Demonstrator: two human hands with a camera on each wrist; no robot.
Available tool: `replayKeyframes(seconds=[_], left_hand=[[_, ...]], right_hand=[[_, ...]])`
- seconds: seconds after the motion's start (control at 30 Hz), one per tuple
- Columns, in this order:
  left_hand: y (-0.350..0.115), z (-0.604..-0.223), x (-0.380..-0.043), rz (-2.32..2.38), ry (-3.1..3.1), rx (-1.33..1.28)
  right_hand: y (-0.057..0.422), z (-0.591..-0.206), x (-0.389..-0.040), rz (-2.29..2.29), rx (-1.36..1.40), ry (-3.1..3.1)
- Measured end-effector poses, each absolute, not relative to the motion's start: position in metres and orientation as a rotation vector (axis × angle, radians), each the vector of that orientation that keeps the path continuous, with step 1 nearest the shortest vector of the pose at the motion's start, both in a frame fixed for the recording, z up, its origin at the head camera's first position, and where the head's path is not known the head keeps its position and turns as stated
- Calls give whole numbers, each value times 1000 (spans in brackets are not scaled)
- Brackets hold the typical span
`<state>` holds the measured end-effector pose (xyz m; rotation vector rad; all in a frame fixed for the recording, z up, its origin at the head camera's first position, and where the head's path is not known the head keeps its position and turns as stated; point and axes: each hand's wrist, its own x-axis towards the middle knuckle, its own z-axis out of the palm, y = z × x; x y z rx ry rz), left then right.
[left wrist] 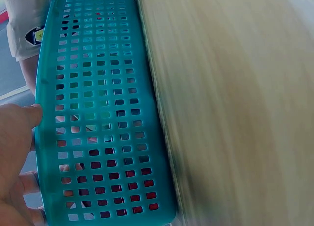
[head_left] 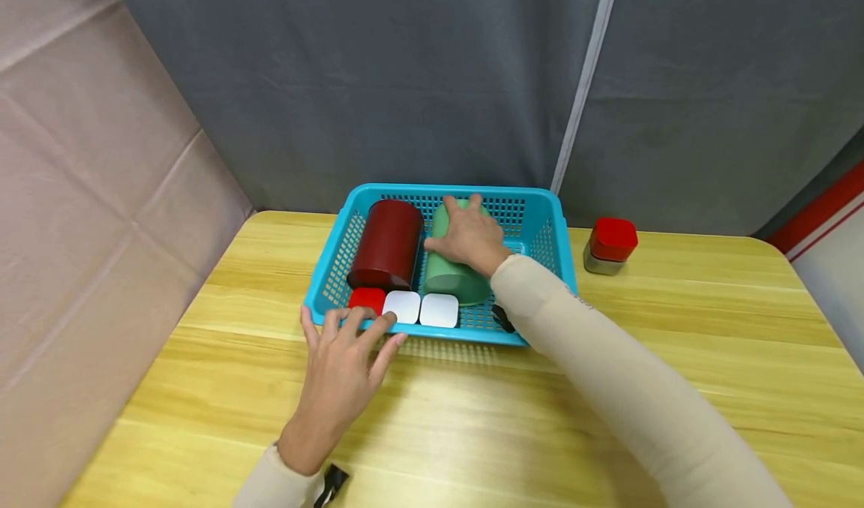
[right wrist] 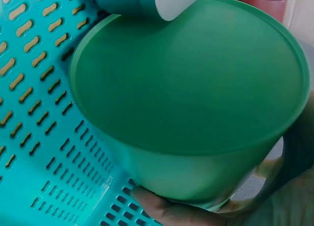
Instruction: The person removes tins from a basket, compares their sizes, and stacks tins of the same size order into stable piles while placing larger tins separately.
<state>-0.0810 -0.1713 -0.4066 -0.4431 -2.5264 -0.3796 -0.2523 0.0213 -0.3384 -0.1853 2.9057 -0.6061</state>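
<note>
A blue plastic basket [head_left: 496, 335] with slotted walls stands on the table. Inside it, a green canister [head_left: 448, 275] lies on its side, its flat round end facing the camera in the right wrist view. My right hand [head_left: 469, 234] grips this canister from above, fingers spread over its far part. With my left hand [head_left: 340, 365] I hold the basket's front rim near the left corner, fingertips over the rim and thumb outside. Close to those fingers sit a red-topped jar [head_left: 367, 299] and two white-topped pieces, one being a white square lid [head_left: 439, 311]. A dark red canister [head_left: 388, 241] lies at the left.
Right of the basket, a small jar with a red lid [head_left: 614, 238] stands on the wooden table [head_left: 709, 328]. A grey curtain [head_left: 405, 80] hangs close behind the basket, and a pale pink cloth wall [head_left: 101, 193] borders the left side.
</note>
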Motion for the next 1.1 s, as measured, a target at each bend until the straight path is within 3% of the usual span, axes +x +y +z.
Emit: replayKeyframes(seconds=[1.1], left_hand=[[-174, -409, -84, -380, -2507, -451]], right_hand=[[48, -285, -245, -784, -212, 2976]])
